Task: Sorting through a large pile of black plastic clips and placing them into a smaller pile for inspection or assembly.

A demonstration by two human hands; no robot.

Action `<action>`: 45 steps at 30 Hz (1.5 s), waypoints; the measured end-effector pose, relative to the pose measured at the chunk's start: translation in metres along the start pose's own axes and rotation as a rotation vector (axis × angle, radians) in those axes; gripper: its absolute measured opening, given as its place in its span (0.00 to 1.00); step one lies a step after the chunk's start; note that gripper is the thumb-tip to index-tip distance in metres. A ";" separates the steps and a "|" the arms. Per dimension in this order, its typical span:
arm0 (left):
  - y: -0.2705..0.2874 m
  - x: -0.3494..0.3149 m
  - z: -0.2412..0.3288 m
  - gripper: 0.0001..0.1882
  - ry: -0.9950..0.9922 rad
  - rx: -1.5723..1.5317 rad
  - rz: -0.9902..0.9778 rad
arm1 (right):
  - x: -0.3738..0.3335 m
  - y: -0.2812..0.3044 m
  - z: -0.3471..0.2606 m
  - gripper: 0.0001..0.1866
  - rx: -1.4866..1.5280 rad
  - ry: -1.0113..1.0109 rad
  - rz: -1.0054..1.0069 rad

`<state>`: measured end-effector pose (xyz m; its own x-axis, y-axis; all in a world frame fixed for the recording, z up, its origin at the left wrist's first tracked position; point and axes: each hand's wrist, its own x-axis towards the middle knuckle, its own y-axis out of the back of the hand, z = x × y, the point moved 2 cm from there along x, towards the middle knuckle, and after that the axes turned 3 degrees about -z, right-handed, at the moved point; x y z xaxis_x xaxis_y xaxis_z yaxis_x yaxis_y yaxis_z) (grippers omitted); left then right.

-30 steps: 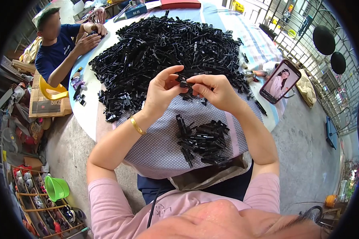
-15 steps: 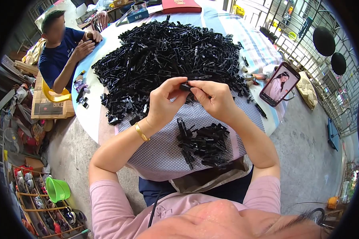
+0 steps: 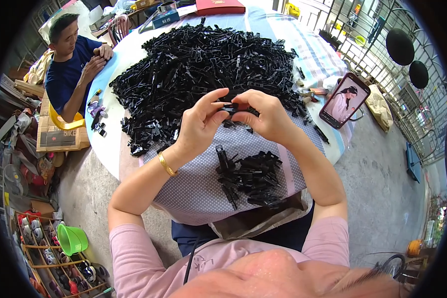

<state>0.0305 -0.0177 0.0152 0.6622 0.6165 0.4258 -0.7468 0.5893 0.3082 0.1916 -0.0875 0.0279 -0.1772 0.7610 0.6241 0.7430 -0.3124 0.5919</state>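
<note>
My left hand (image 3: 199, 124) and my right hand (image 3: 267, 116) meet over the near side of the table. Between their fingertips is a small black clip-like part (image 3: 228, 108), partly covered by the fingers. Both hands are closed on it in a pinch, with the left index finger raised. Behind them spreads a big heap of similar black parts (image 3: 198, 64). Nearer to me, on the dotted cloth (image 3: 188, 186), lies a smaller pile of black parts (image 3: 253, 174), below my hands.
A phone (image 3: 344, 101) stands tilted at the table's right side. Another person (image 3: 77, 64) sits at the left edge, hands together. A red box (image 3: 219, 6) and a blue box (image 3: 165, 19) lie at the back. A brown bag (image 3: 263, 218) hangs at the near edge.
My fingers have shifted around the black part, and the left index finger has lifted and spread. The whole view has moved slightly. The other person's hands have shifted a little.
</note>
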 end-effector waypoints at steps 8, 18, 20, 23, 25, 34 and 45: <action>0.002 -0.002 0.011 0.21 0.014 -0.280 -0.092 | 0.001 0.008 -0.006 0.15 0.013 0.009 0.097; -0.024 -0.014 0.018 0.09 -0.274 -0.052 -0.718 | 0.000 0.023 0.033 0.07 -0.010 -0.213 -0.145; -0.020 -0.009 0.014 0.08 -0.256 0.033 -0.591 | -0.002 0.015 0.030 0.09 -0.217 -0.050 -0.191; -0.008 0.002 -0.003 0.07 0.025 0.278 -0.201 | -0.008 0.001 0.026 0.09 -0.378 -0.060 -0.235; 0.000 0.007 -0.022 0.07 -0.043 0.575 -0.064 | -0.007 -0.002 0.023 0.06 -0.491 -0.082 -0.262; 0.005 0.014 -0.032 0.07 0.371 0.043 -0.016 | -0.003 0.000 0.022 0.08 -0.132 -0.233 -0.078; -0.004 0.009 -0.023 0.07 0.336 -0.367 -0.047 | -0.003 -0.011 0.009 0.06 0.163 -0.197 0.126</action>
<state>0.0405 -0.0022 -0.0018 0.7228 0.6834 0.1026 -0.6850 0.7282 -0.0248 0.1896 -0.0812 0.0154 0.0406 0.8228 0.5668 0.8480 -0.3284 0.4161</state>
